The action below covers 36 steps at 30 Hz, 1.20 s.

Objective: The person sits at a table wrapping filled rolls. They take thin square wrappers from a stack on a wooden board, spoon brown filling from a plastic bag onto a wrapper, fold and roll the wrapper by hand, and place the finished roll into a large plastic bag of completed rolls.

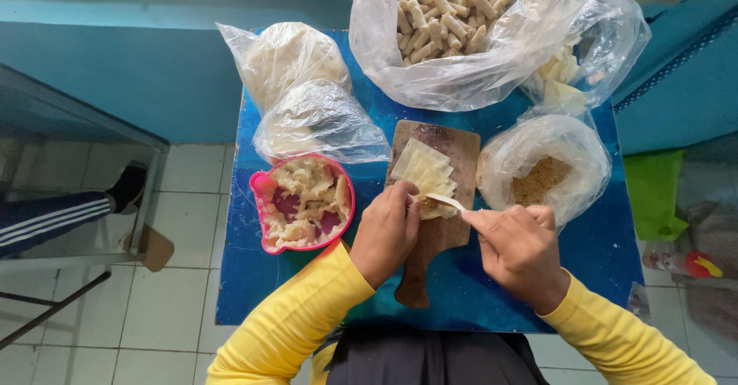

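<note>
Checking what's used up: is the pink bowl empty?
No, the pink bowl beside the left hand holds pale, shredded-looking food, with only patches of its pink bottom showing.

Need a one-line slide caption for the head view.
Left hand steadies pale wrappers on wooden board; right hand spoons filling with small spoon.

This looks like a simple home food-making corner or small snack stall. A small blue desk (600, 254) stands against a turquoise wall (154, 62) on a white tiled floor (154, 316). On the desk there are clear plastic bags of rolled snacks (453, 16), a bag of crumbs (542, 173), a wooden cutting board (434, 239) with thin wrappers (423, 171), and a pink bowl (265, 189) of filling.
</note>
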Each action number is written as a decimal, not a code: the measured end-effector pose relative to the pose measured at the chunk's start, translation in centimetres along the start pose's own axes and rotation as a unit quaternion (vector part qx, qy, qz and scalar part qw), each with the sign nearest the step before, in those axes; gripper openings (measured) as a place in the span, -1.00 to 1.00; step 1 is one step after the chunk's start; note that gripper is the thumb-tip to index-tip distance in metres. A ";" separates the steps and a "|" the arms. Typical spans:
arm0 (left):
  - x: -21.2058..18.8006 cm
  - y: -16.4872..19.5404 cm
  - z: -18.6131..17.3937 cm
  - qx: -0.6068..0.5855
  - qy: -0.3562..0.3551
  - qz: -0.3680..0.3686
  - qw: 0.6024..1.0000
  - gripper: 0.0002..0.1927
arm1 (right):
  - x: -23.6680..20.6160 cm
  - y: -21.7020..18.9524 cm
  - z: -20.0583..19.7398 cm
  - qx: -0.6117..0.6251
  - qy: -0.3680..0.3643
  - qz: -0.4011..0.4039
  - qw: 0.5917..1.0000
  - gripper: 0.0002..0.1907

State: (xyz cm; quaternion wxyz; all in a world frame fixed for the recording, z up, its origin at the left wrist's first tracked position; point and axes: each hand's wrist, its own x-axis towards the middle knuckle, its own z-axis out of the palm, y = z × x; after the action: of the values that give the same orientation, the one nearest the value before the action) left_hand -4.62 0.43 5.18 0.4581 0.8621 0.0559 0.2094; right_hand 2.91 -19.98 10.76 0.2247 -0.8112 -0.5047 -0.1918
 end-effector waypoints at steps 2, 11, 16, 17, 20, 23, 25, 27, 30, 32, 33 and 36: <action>0.0 0.1 0.1 -0.008 0.003 -0.001 1.000 -0.81 | -0.1 -0.1 0.0 -0.025 -0.006 -0.034 0.999 -0.64; 0.0 0.2 0.6 -0.020 0.001 -0.011 1.000 -0.75 | -0.6 0.8 0.4 0.016 0.008 0.007 1.000 -0.60; 0.0 0.4 0.6 -0.032 0.013 -0.007 0.999 -0.71 | -1.2 1.0 0.1 -0.014 -0.023 -0.049 0.998 -0.52; 0.0 0.4 0.6 -0.034 0.013 -0.009 0.999 -0.71 | -1.3 1.0 0.0 -0.021 -0.027 -0.060 0.998 -0.50; 0.0 0.3 0.6 -0.036 0.013 -0.012 0.999 -0.71 | -1.7 1.1 -0.1 -0.032 -0.035 -0.062 0.997 -0.50; -0.2 0.2 0.7 -0.034 0.015 -0.012 0.999 -0.71 | -1.6 1.3 0.2 -0.029 -0.037 -0.059 0.997 -0.48; -0.2 0.2 0.9 -0.033 0.024 -0.008 0.999 -0.71 | -1.5 1.3 0.5 -0.032 -0.031 -0.066 0.997 -0.51; -0.1 0.1 0.9 -0.024 0.022 -0.017 0.999 -0.69 | -1.5 1.2 0.6 -0.032 -0.029 -0.073 0.996 -0.51; -0.1 0.0 0.9 -0.015 0.014 -0.031 0.999 -0.68 | -1.6 1.2 0.2 -0.028 -0.036 -0.078 0.996 -0.50; -0.1 0.0 0.9 -0.014 0.009 -0.034 0.999 -0.67 | -1.8 1.3 -0.3 -0.023 -0.041 -0.073 0.996 -0.50; -0.1 -0.1 0.9 -0.016 0.007 -0.032 0.999 -0.66 | -1.8 1.3 -0.5 -0.025 -0.037 -0.066 0.997 -0.50; -0.1 0.0 0.9 -0.017 0.003 -0.031 0.999 -0.65 | -1.7 1.5 -0.9 -0.028 -0.031 -0.046 0.998 -0.49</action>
State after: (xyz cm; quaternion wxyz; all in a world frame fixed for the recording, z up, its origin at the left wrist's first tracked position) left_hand -4.33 -0.23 4.71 0.4789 0.8514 0.0804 0.1983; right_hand 3.48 -22.29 10.29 0.1768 -0.7990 -0.5422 -0.1909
